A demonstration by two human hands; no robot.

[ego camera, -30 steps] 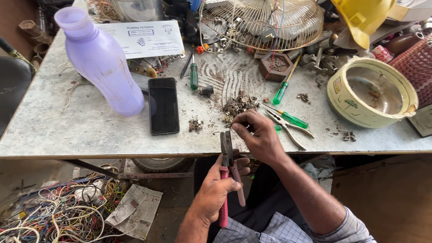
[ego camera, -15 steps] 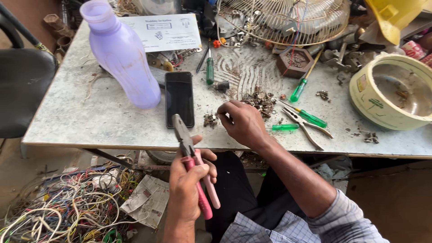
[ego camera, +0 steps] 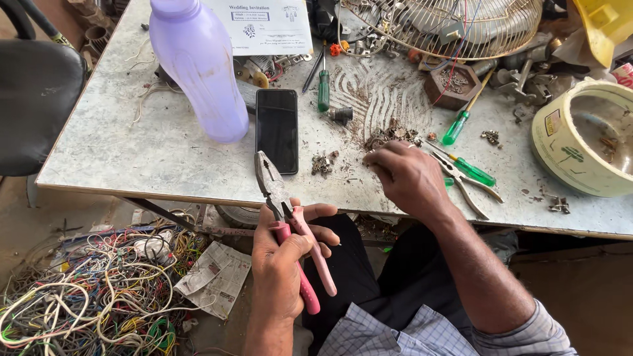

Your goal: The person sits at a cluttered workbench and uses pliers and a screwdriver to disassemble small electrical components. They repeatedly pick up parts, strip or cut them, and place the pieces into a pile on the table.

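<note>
Holding pink-handled pliers (ego camera: 282, 217) by the handles, the left hand (ego camera: 280, 264) keeps its grip wrapped around them just below the desk (ego camera: 105, 151) edge, jaws pointing toward the phone (ego camera: 277, 128). The right hand (ego camera: 409, 178) rests on the desk, fingertips pressed together on small metal scraps (ego camera: 389, 137); whether they pinch one, I cannot tell.

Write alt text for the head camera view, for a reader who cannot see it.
A person's left hand holds pink-handled pliers at the edge of a cluttered grey workbench, while the right hand rests on small metal scraps. On the bench stand a purple bottle, a black phone and green screwdrivers; tangled wires lie on the floor.
</note>
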